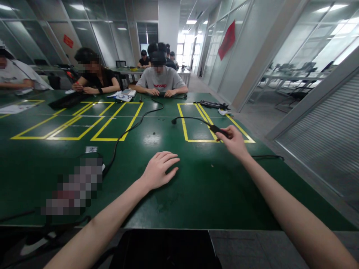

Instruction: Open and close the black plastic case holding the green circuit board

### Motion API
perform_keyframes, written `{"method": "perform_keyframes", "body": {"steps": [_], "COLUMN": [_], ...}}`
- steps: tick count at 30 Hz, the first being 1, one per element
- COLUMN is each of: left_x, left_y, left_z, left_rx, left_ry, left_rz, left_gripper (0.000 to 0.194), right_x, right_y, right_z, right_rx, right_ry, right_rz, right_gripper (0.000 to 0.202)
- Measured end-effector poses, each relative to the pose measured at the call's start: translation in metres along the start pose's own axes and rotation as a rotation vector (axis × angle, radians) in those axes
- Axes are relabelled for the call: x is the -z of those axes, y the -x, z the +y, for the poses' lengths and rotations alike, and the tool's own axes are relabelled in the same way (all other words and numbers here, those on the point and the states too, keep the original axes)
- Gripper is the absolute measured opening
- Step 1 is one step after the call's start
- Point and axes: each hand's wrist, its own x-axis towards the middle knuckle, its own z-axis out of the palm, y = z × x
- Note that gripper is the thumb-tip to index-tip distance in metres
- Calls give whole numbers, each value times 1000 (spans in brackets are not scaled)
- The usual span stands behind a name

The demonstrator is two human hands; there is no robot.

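Note:
My right hand (pixel 230 142) is closed around the black handle of a slim gooseneck device (pixel 220 130), held above the right part of the green table (pixel 196 194). Its thin neck curves off to the left and ends in a small dark head (pixel 174 121); I cannot tell exactly what kind of device it is. My left hand (pixel 160 170) rests palm down at the middle of the table, fingers stretched and slightly apart, with nothing in it.
Yellow tape rectangles (pixel 186 129) mark the tabletop. A black cable (pixel 115 149) runs across it from a blurred-out object (pixel 74 186) at left. A folded black tripod (pixel 211 105) lies at the far right. Across the table sits a person (pixel 159 80), with others further left.

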Motion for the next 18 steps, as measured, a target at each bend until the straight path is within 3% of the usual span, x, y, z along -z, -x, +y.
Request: {"method": "perform_keyframes", "body": {"steps": [4,7,11,15,18], "left_x": [0,0,0,0,0], "left_y": [0,-2,-1,2,4], "left_z": [-2,-3,-3,-5,-5], "left_rx": [51,66,75,115,135], "left_ry": [68,106,134,156,176], "left_rz": [-54,-60,-73,-131,-158], "left_gripper": [22,21,21,20,20], "right_x": [54,78,80,73,76], "right_y": [-7,3,8,2,0], "right_z": [24,40,50,62,81], "right_rx": [-94,-148,-233,-399,-320], "right_ry": [109,265,500,654,685], "right_rz": [375,459,460,312,198], "right_gripper": [40,32,26,32,35]}}
